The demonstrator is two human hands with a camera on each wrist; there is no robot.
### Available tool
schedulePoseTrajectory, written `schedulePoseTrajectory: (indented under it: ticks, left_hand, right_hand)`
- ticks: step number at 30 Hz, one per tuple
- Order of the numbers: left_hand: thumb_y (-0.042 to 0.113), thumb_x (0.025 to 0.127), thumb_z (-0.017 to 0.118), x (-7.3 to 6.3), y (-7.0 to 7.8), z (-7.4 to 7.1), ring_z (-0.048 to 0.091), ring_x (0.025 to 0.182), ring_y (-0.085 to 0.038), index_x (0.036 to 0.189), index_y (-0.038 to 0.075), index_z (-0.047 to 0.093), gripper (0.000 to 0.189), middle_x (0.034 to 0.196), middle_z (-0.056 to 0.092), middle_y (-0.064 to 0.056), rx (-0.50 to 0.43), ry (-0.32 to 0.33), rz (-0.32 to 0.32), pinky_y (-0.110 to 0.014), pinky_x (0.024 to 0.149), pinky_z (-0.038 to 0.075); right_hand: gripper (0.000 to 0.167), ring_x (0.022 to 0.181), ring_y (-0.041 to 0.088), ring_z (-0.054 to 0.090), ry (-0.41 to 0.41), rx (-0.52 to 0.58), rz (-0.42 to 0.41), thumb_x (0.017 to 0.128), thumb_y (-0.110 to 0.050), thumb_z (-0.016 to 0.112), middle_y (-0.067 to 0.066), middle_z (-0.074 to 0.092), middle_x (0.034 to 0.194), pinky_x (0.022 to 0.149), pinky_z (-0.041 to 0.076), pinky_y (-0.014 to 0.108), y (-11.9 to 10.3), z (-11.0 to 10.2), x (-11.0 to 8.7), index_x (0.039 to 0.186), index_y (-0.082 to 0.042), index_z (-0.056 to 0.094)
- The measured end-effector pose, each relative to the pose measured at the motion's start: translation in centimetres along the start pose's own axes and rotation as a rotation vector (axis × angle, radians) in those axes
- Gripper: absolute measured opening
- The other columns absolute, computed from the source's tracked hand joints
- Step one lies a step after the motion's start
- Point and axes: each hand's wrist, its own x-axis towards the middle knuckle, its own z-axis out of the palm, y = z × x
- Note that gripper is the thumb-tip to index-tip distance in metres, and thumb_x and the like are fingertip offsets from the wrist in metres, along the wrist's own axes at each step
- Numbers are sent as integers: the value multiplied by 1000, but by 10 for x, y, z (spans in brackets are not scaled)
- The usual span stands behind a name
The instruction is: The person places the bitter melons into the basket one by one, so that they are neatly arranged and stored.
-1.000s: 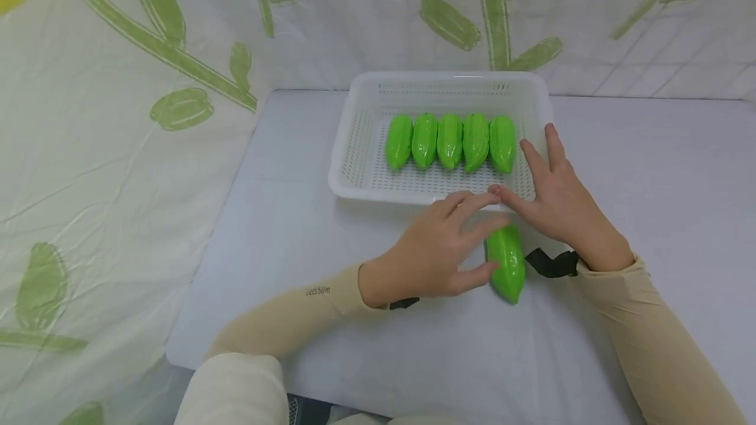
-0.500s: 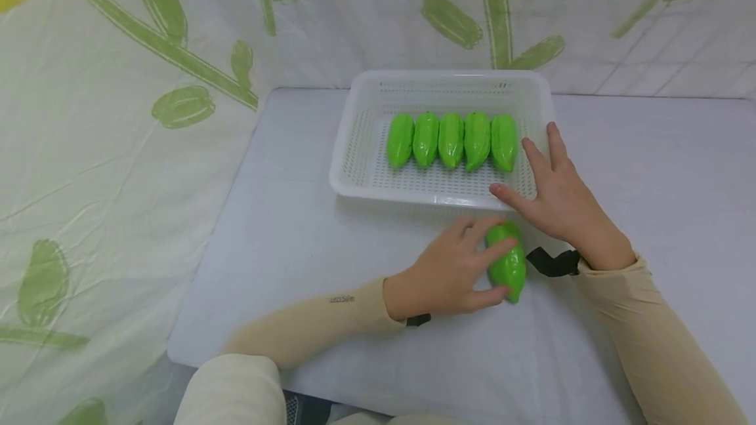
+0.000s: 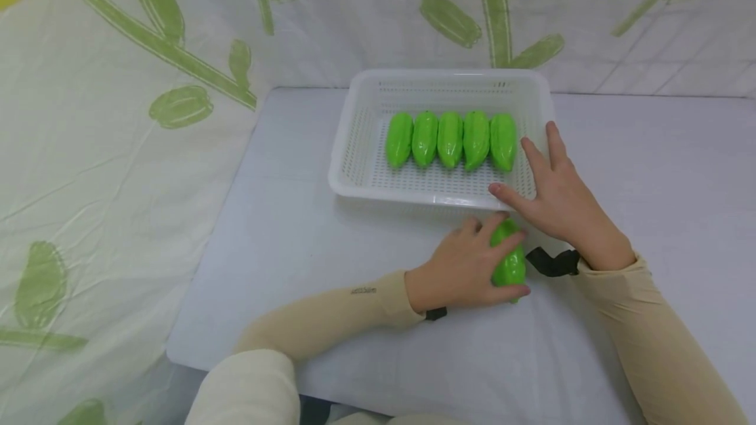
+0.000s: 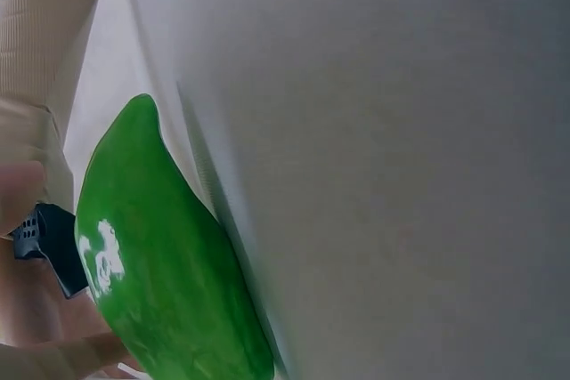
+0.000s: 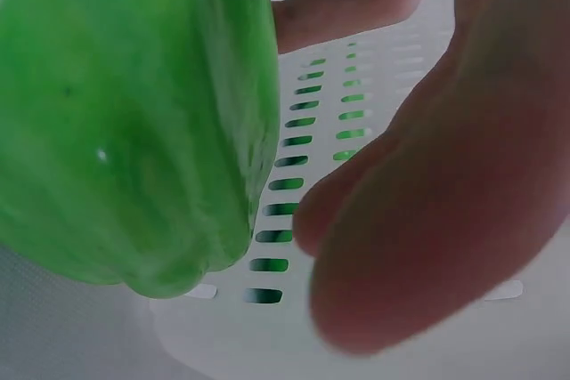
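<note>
A glossy green toy fruit (image 3: pixel 506 264), ribbed and pointed at its near end, lies on the white table in front of the basket. Over it my left hand (image 3: pixel 466 271) spreads its fingers, with the thumb across the near end. In the left wrist view the same toy fruit (image 4: pixel 169 255) rests on the cloth, and a fingertip (image 4: pixel 18 193) shows at the left edge, apart from it. My right hand (image 3: pixel 552 202) is spread at the right front corner of the white basket (image 3: pixel 384 195), fingertips at the rim. Several similar green fruits (image 3: pixel 451 140) lie in a row inside.
White cloth covers the table (image 3: pixel 283 228), and a leaf-patterned curtain (image 3: pixel 366 12) hangs behind and to the left. A black strap (image 3: pixel 553 262) stands out from the right wrist, close to the loose fruit.
My left hand has moved right and slightly toward me, from beside the loose toy fruit to over it. The right hand and the basket have stayed put.
</note>
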Motion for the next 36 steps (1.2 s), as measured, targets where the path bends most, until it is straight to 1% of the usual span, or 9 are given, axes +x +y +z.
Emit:
schedulePoseTrajectory:
  ticks: [4, 11, 17, 22, 25, 28, 29, 32, 36]
  left_hand:
    - [81, 90, 52, 5, 2, 3, 59, 95, -21, 156, 27, 46, 85, 157, 40, -10, 0, -18, -20, -26, 64, 52]
    - [83, 90, 49, 15, 8, 7, 60, 105, -25, 157, 29, 45, 87, 161, 38, -8, 15, -110, -60, -28, 64, 54]
    - [77, 91, 53, 16, 11, 7, 62, 103, -25, 148, 26, 54, 77, 157, 44, -8, 81, -85, -47, -27, 65, 57]
    - [62, 93, 61, 12, 9, 4, 58, 108, -24, 144, 22, 55, 65, 159, 40, -10, 82, -109, -19, -26, 75, 55]
    - [56, 92, 65, 9, 8, 1, 54, 123, -24, 142, 21, 57, 62, 156, 41, -10, 92, -118, 16, -31, 92, 51]
    - [52, 90, 68, 5, 6, -2, 46, 134, -19, 141, 21, 58, 60, 150, 46, -6, 109, -117, 51, -36, 104, 42]
    - [51, 89, 69, 4, 5, -3, 43, 136, -18, 141, 21, 58, 61, 148, 47, -5, 111, -120, 59, -38, 106, 40]
    - [44, 87, 73, -2, 4, -6, 43, 133, -17, 140, 19, 59, 60, 143, 48, -4, 79, -118, 66, -39, 106, 38]
    - [39, 86, 75, -9, 2, -8, 44, 134, -19, 140, 17, 60, 60, 145, 47, -7, 53, -118, 66, -42, 108, 40]
  right_hand:
    - [103, 151, 62, 16, -9, 5, 6, 97, -61, 63, 19, -20, 171, 111, 27, 79, -1, -1, 0, 165, 2, 17]
    - [103, 151, 62, 15, -30, 5, 21, 97, -61, 62, 18, -22, 171, 111, 27, 79, 0, -1, 0, 165, 1, 15]
    - [104, 152, 62, 14, -32, 8, 23, 97, -62, 62, 17, -23, 171, 111, 27, 79, 0, -1, 0, 166, 0, 15]
    - [105, 152, 62, 15, -36, 5, 30, 96, -63, 62, 16, -23, 171, 110, 28, 79, 0, -1, 0, 166, 0, 15]
    - [105, 152, 61, 14, -36, 6, 34, 96, -63, 62, 17, -22, 171, 110, 28, 79, -1, -1, 0, 166, 0, 15]
    - [105, 152, 61, 14, -34, 9, 36, 96, -62, 63, 17, -22, 172, 111, 27, 79, -1, -1, 0, 166, 0, 16]
    - [104, 152, 61, 14, -34, 10, 37, 96, -62, 63, 17, -22, 172, 111, 27, 79, -1, -1, -1, 166, 0, 16]
    - [104, 152, 61, 14, -35, 9, 39, 96, -63, 62, 16, -22, 172, 111, 26, 79, -1, -1, -1, 166, 0, 16]
    - [104, 152, 61, 13, -36, 11, 42, 96, -63, 62, 15, -22, 172, 111, 26, 79, -2, -1, 0, 166, -1, 15]
